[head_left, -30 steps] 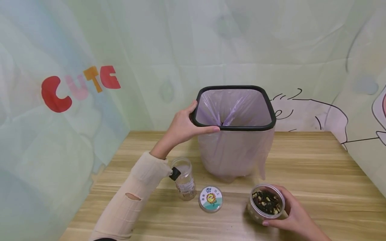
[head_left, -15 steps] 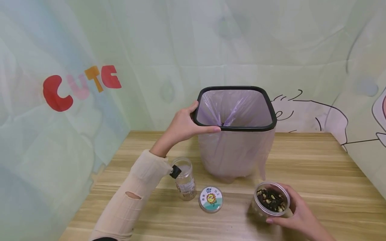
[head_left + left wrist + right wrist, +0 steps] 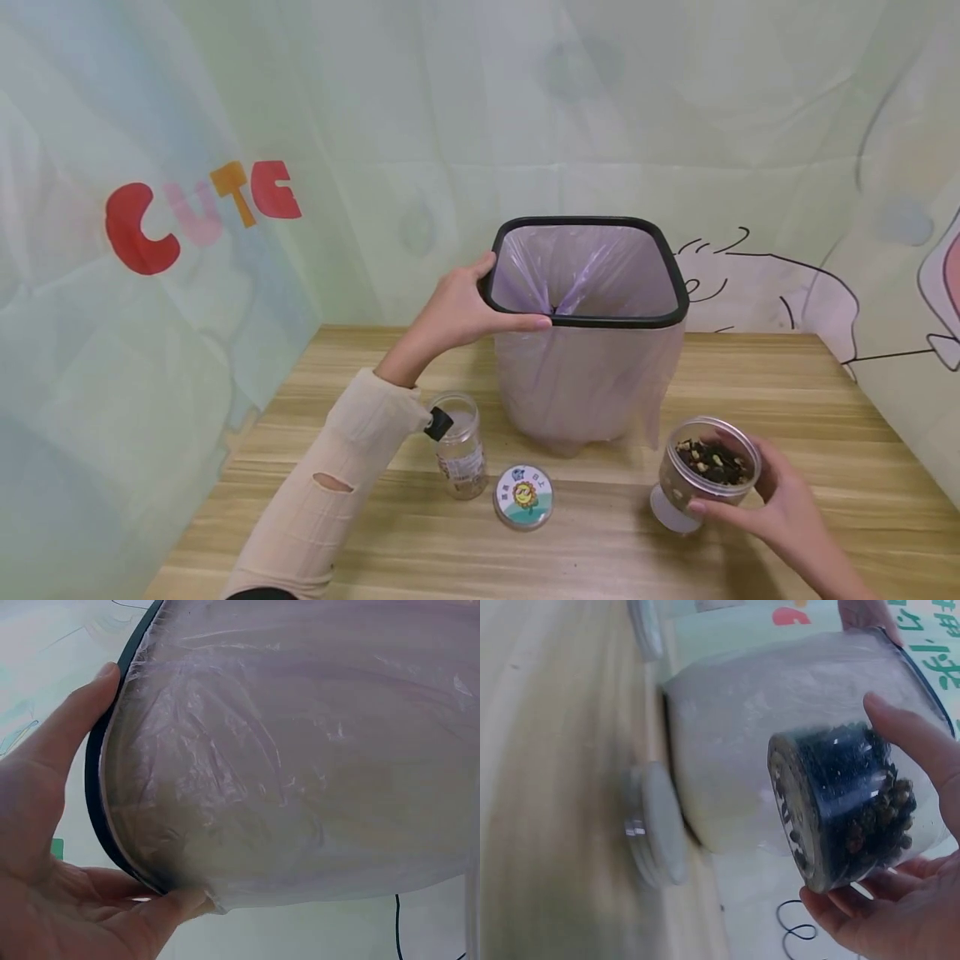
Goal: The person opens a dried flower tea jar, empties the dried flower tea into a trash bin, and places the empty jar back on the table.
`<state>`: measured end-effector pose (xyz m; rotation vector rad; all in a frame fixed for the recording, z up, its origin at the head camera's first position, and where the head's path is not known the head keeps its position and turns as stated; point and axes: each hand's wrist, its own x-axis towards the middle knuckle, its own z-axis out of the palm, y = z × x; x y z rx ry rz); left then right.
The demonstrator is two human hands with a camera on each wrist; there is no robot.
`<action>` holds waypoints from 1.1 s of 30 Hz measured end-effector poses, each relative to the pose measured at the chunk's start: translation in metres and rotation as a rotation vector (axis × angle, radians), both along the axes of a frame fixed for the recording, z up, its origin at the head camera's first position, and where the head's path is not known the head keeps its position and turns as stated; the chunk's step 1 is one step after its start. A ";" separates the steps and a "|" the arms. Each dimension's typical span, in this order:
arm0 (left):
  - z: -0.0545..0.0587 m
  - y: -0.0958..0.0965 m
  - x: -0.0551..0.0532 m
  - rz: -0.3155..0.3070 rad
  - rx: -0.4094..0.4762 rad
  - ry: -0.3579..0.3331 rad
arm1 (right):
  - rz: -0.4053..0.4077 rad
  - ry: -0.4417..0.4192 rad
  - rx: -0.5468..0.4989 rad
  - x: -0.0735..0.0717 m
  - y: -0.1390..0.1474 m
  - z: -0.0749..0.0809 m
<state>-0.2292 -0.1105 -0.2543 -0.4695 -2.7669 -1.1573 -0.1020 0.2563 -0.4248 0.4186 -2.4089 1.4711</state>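
Note:
My left hand (image 3: pixel 457 312) grips the black rim of a trash bin (image 3: pixel 588 375) lined with a translucent purple bag (image 3: pixel 300 750). Its thumb lies along the front of the rim, the other fingers at the left side. My right hand (image 3: pixel 780 500) holds a clear jar (image 3: pixel 847 802), uncovered at the top, with dark loose dried bits and pale pieces inside. The right wrist view shows the jar raised off the table, fingers and thumb around its sides. Just below it a pale round lid (image 3: pixel 675 510) lies on the table.
A clear, uncapped jar (image 3: pixel 462 458) with a label stands left of the bin, close to the left forearm. Beside it lies a round lid (image 3: pixel 523 497) with a sunflower picture. A printed cloth (image 3: pixel 405 125) hangs behind the wooden table (image 3: pixel 772 400).
My right hand has lifted the filled jar and moved it to the right and away from me, so the pale lid beneath now shows. The left hand keeps its grip on the bin.

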 end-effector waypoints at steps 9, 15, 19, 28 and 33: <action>0.002 -0.002 -0.001 0.008 -0.040 0.016 | -0.076 0.038 -0.024 -0.008 0.005 0.024; 0.003 -0.002 -0.003 -0.007 -0.080 0.051 | -0.124 0.066 -0.023 -0.015 0.008 0.043; 0.005 -0.002 -0.004 -0.013 -0.105 0.062 | -0.137 0.101 -0.043 -0.021 0.010 0.058; 0.009 -0.002 -0.004 -0.024 -0.104 0.060 | -0.237 0.146 -0.027 -0.038 0.013 0.093; 0.009 -0.003 -0.003 -0.029 -0.095 0.062 | -0.311 0.168 -0.003 -0.048 0.013 0.111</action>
